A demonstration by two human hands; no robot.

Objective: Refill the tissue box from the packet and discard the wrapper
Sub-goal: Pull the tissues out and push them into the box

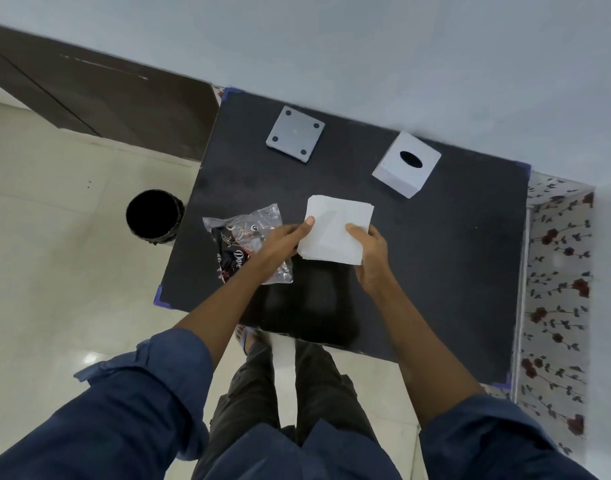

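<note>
Holding tissue stack (335, 233) between both hands at tabletop (453, 271) centre: left hand (280, 242) thumb pinching left edge, right hand (370, 258) fingers clamped on right edge. Emptied wrapper (248, 244) under left wrist, near left edge. Tissue box (406, 164) near far right corner, base panel (294, 134) detached by far edge. Keep stack square, grip even, before loading. Bin (155, 216) on floor, left.

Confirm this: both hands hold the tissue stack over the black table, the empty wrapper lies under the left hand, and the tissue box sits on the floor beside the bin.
Wrong on one point. In the head view the tissue box sits on the black table, at its far side, not on the floor beside the bin. The rest holds: left hand and right hand hold the tissue stack; the wrapper lies under the left.
</note>
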